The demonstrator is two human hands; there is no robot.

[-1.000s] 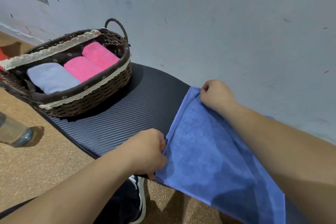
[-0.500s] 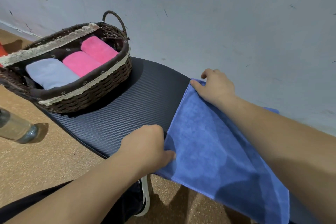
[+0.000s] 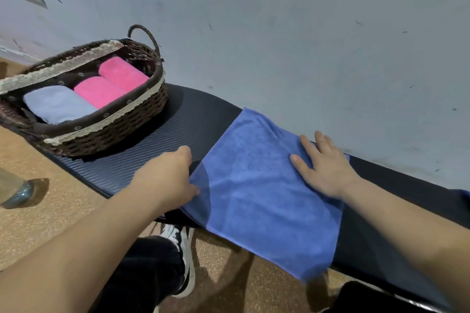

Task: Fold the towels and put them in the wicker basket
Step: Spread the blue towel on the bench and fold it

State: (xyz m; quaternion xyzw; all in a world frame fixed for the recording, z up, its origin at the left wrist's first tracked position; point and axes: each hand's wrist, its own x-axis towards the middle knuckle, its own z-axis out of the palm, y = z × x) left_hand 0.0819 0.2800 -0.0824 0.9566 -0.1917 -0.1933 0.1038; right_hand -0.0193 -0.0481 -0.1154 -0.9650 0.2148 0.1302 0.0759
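here the blue towel (image 3: 264,185) lies spread flat across the dark ribbed mat (image 3: 157,145), its long axis running from the far corner near the wall (image 3: 279,33) down toward the person, so that the near end hangs off the mat's front edge over the cork-coloured floor (image 3: 38,231). the left hand (image 3: 167,180) rests at the towel's left edge with fingers loosely curled, thumb on the cloth; whether it pinches the edge cannot be told. the right hand (image 3: 328,165) lies open and flat, fingers spread, pressing on the towel's right far part and gripping nothing.

to the left on the same mat stands the wicker basket (image 3: 106,132), well apart from the towel, with bare mat between them. inside it lie three rolled towels side by side: a pale blue roll (image 3: 56,104) nearest, then two pink rolls (image 3: 101,90). a clear bottle (image 3: 15,190) sits on the floor at the left margin. a black-and-white shoe (image 3: 183,256) shows under the towel's hanging end.

the towel is plain, medium blue, soft-napped, with faint creases and a shadow from the left arm across its left side.
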